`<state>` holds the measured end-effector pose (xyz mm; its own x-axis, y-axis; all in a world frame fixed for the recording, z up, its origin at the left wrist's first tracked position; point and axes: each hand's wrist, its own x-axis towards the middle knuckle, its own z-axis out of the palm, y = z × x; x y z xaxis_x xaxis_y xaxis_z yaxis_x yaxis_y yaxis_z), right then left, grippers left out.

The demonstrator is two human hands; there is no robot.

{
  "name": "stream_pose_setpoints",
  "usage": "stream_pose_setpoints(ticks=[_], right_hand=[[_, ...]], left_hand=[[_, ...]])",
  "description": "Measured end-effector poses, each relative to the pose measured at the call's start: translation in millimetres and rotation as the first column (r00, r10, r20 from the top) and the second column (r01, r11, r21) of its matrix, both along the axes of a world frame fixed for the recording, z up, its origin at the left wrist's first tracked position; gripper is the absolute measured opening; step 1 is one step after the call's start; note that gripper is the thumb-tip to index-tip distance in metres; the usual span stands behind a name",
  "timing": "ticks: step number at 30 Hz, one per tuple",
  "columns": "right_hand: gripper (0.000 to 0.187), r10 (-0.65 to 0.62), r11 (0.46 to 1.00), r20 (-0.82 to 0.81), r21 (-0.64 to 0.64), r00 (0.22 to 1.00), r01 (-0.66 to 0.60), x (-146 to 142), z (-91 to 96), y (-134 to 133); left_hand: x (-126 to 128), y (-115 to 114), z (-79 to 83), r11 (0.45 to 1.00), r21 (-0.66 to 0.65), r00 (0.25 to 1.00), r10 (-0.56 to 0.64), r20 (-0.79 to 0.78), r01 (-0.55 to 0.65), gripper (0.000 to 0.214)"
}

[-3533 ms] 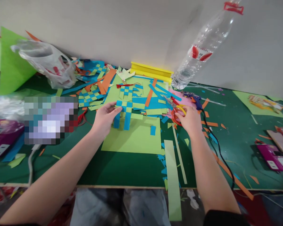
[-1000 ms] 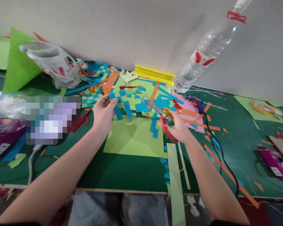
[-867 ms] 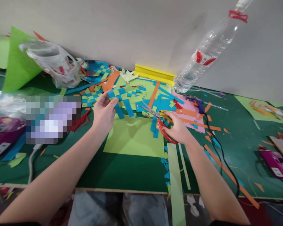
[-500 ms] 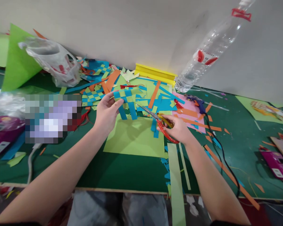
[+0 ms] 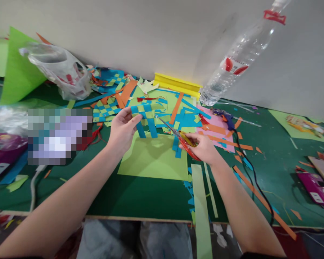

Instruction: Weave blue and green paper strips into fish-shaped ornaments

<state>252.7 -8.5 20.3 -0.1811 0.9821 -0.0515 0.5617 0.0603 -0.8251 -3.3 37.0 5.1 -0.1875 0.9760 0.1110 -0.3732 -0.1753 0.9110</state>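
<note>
My left hand (image 5: 126, 126) pinches a small woven piece of blue and light green paper strips (image 5: 147, 115) between thumb and fingers. Two blue strip ends hang down from its lower edge. My right hand (image 5: 201, 145) is closed round the scissors (image 5: 187, 143), which have red and yellow handles. Their blades point up and left, with the tips close to the right side of the woven piece; whether they touch it I cannot tell. A light green sheet (image 5: 153, 158) lies on the table below both hands, with short blue strips (image 5: 177, 147) at its right side.
Paper scraps and woven pieces (image 5: 106, 109) cover the table's back. A plastic bottle (image 5: 232, 64) leans on the wall beside a yellow strip (image 5: 177, 84). A plastic bag (image 5: 62, 72) and a blurred-out device (image 5: 59, 136) are left. A black cable (image 5: 248, 162) crosses the right side.
The scissors' handles have come closer together in my right hand, and the blades look more closed. My left hand and the woven piece stay almost where they were.
</note>
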Motion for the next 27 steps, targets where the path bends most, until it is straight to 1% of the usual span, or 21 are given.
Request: stream_pose_setpoints(ticks=[2,6,8,10,12,16,20,27], right_hand=[[0.036,-0.007,1.000,-0.001,0.004,1.000,0.007,0,-1.1,0],[0.048,-0.062,0.997,0.053,0.050,0.997,0.060,4,-5.6,2],[0.053,-0.037,0.994,0.121,0.104,0.992,0.025,7,-7.5,2],[0.056,0.015,0.986,0.185,0.158,0.983,-0.045,8,-8.2,2],[0.056,0.057,0.980,0.214,0.175,0.975,-0.096,7,-7.4,1],[0.057,0.067,0.988,0.231,0.123,0.971,-0.098,0,-2.8,-2],[0.057,0.082,0.993,0.226,0.064,0.971,-0.099,-7,-0.3,-5],[0.050,0.089,0.993,0.221,0.061,0.971,-0.105,-7,0.0,-4]], left_hand=[[-1,1,-0.8,1.000,0.000,1.000,0.006,0.004,-0.006,0.029],[-3,3,-1.9,0.999,-0.020,0.999,0.046,0.014,-0.045,0.028],[-4,4,-1.9,0.998,-0.021,0.998,0.059,0.031,-0.059,0.027],[-5,5,-1.7,0.998,-0.022,0.997,0.060,0.053,-0.059,0.026],[-5,4,-1.4,0.998,-0.033,0.996,0.056,0.068,-0.054,0.026],[-3,3,-0.7,0.996,-0.072,0.996,0.051,0.076,-0.046,0.026],[-1,1,-0.8,0.997,-0.074,0.993,0.001,0.117,0.008,0.025],[3,-2,0.6,0.997,-0.070,0.987,-0.025,0.161,0.037,0.020]])
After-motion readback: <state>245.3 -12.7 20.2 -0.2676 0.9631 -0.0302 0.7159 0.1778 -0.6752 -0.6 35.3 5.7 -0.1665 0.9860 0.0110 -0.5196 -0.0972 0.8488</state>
